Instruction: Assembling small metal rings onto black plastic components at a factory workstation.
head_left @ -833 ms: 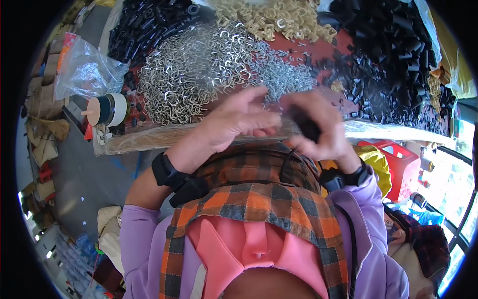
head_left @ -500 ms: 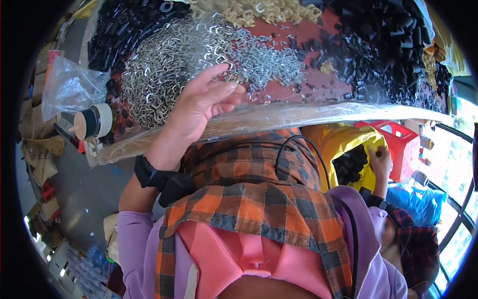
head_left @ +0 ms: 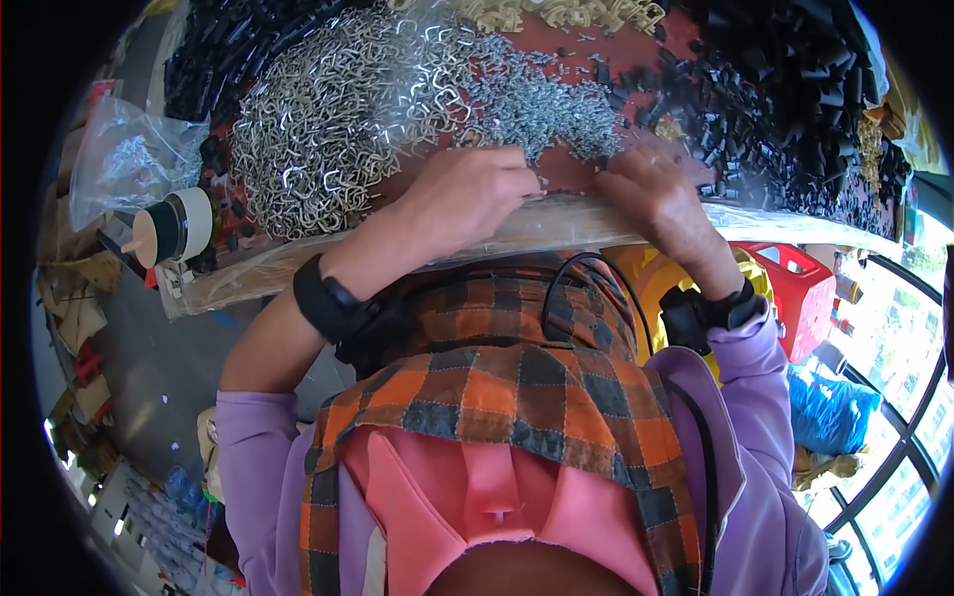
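Head view shows me 2 bare hands over a dull red tabletop [head_left: 568,177] with a clear plastic-wrapped front edge; the left hand [head_left: 484,187] is curled with its fingertips drawn together, just beside the near edge of a loose heap of small, silvery, screw-like metal pieces [head_left: 547,107]; the right hand [head_left: 656,194] is bent downward, its fingers folded, near the heap's right side; I cannot tell whether either hand grips anything. Left of the heap lies a bigger mound of shiny, bent metal hooks [head_left: 318,129]; far right, black tubular pieces [head_left: 820,94] are scattered. Those screw-like pieces look light, stiff and hard to break, probably slippery and apt to roll; I'd pinch each 1 around its middle, between thumb and forefinger.
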The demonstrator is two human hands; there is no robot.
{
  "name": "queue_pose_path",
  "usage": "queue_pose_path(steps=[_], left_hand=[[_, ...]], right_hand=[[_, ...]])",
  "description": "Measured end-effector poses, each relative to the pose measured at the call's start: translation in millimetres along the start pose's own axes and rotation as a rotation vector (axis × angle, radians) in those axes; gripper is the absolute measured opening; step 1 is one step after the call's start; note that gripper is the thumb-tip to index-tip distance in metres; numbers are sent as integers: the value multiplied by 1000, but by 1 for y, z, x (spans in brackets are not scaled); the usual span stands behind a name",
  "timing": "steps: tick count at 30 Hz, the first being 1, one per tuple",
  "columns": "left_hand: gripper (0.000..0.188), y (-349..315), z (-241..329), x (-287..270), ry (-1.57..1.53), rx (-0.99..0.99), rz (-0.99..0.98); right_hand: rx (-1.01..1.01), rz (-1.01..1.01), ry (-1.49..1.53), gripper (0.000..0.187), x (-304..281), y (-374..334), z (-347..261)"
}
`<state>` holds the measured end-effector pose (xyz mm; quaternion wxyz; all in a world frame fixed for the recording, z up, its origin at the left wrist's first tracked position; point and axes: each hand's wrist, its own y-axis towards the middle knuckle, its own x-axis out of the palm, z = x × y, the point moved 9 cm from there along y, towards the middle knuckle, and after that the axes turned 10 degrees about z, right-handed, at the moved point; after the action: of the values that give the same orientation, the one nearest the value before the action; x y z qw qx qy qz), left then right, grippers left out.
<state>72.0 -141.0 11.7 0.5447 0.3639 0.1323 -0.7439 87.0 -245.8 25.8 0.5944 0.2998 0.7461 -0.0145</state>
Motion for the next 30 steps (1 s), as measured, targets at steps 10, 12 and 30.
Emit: queue_pose_path(steps=[10, 12, 30], left_hand=[[9, 5, -2, 17, 67, 87, -107], [9, 5, -6, 21, 99, 52, -135], [5, 6, -9, 28, 378, -90, -271]], right_hand=[[69, -64, -72, 15, 26, 5, 16], [154, -28, -104, 15, 24, 4, 25], [676, 365, 286, 2, -20, -43, 74]])
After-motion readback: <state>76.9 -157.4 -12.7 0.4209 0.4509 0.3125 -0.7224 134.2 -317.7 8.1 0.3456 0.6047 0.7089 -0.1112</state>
